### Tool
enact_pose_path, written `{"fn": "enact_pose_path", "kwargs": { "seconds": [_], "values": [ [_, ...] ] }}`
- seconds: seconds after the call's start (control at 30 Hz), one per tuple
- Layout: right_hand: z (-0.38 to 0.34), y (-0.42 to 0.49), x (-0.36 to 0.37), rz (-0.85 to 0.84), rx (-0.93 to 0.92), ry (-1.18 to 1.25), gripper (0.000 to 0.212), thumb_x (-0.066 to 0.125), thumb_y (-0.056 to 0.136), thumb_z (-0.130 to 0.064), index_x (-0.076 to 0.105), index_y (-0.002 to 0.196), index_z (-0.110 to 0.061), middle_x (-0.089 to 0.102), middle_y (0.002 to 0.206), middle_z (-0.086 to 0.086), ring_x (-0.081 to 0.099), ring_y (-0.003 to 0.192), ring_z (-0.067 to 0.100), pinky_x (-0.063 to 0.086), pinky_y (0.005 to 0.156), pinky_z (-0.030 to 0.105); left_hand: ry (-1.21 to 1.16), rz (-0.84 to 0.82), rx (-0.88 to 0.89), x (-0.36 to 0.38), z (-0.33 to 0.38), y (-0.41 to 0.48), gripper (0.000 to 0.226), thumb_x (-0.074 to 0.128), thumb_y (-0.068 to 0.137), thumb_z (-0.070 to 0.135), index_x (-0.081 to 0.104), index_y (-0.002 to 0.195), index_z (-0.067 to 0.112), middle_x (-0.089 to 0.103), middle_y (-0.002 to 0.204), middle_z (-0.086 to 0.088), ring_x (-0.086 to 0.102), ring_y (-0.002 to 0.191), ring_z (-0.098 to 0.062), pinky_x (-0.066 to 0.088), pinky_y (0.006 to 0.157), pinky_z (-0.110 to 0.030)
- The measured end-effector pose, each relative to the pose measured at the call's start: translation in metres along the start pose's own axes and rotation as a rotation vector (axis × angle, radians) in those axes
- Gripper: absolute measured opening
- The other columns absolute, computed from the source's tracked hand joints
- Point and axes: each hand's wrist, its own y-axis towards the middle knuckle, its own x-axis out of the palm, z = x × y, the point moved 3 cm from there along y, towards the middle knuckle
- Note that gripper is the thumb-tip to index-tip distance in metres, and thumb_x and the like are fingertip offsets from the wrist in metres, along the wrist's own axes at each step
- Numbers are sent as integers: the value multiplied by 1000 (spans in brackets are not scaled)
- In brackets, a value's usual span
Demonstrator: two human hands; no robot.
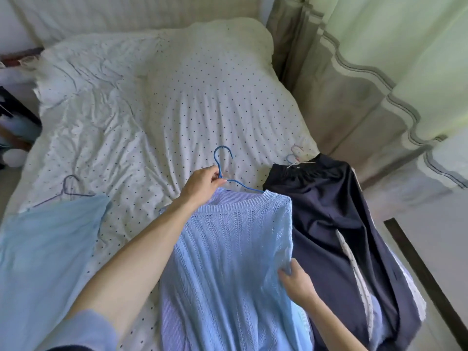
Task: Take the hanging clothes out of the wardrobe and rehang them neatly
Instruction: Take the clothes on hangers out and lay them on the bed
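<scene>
status: mid-task, rehanging stage. the wardrobe is not in view, so the count of clothes left inside it cannot be determined.

1. location of items. three garments lie on the bed (177, 97). the knit sweater (228, 249), light blue, lies in the middle near the foot of the bed. the navy garment (324, 211) lies just beside it on the right, and the pale blue garment (43, 249) lies on the left, apart from the sweater.

2. left hand (202, 183). its fingers are pinched together on the neck of the blue hanger (244, 185), just below the hook. one hanger arm enters the sweater's neckline; the other arm is hidden.

3. right hand (295, 277). its fingers are curled and clamped on the sweater's right edge, gathering the knit fabric.

4. work done, as judged. the garments are out of the wardrobe. the pale blue garment carries a thin hanger (64, 188), and two hanger hooks (293, 154) show at the navy garment's waistband.

5. work left, as judged. seat and straighten the sweater on its hanger, then return all three garments to the rail.
</scene>
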Motion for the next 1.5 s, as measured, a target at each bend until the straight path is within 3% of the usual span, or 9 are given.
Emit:
{"fn": "enact_pose_path", "kwargs": {
  "seconds": [0.1,0.3,0.5,0.57,0.73,0.93,1.17,1.4,1.5],
  "values": [
    [-17,34,8,5,45,20,18,46,96,-26,45,95,-8,65,89,8,57,72,24,43,63,34,52,35,-22,16,-31,43,23,68,93,28,66,95,5,63,91,-9,61,81,-27,48,72,-39],
    [-30,102,34,9,136,49,19,47,93,-25,44,92,-6,64,88,12,50,68,19,42,64,33,104,-66,-25,69,-96,100,21,58,98,11,62,119,10,55,105,-8,60,92,-29,38,76,-31],
    [-3,137,67,24,23,-320,17,59,90,-20,43,88,-13,59,89,12,57,83,40,32,65,37,196,-45,-132,130,-161,144,26,54,100,13,61,124,7,62,101,-17,61,91,-38,48,79,-43],
    [15,142,78,39,-40,-485,29,67,80,-21,56,100,-4,63,95,15,61,81,42,44,65,39,186,-71,-246,154,-182,151,23,54,100,16,64,119,9,63,106,-19,62,96,-40,51,83,-45],
    [32,147,95,19,-85,-542,45,62,84,-30,57,123,-7,57,131,10,58,109,38,52,87,48,156,16,-369,193,-210,148,17,59,88,5,63,104,11,67,90,-15,63,85,-37,44,70,-38],
    [24,147,89,-70,-8,-497,43,54,90,-27,51,126,-5,52,133,10,49,119,34,42,98,42,288,-16,-345,201,-216,142,25,56,97,20,61,121,17,68,102,-15,64,94,-40,50,75,-47],
    [21,115,50,-198,64,-502,33,48,96,-36,47,122,-16,56,126,6,50,121,30,42,94,37,264,-156,-393,184,-192,101,50,59,83,35,59,129,17,64,123,-15,58,116,-36,50,96,-46],
    [58,39,-3,-200,92,-449,44,47,96,-38,53,139,-29,57,141,-5,53,128,19,44,103,30,429,-561,-211,203,-95,-61,50,57,95,30,47,144,20,49,145,-3,49,130,-24,43,105,-39],
    [79,-7,-26,-158,72,-397,22,44,94,-35,60,108,-39,66,104,-14,58,104,22,45,88,29,471,-736,-76,223,-46,-130,54,58,95,28,43,147,25,44,151,3,49,131,-17,40,111,-40]
  ]
}}
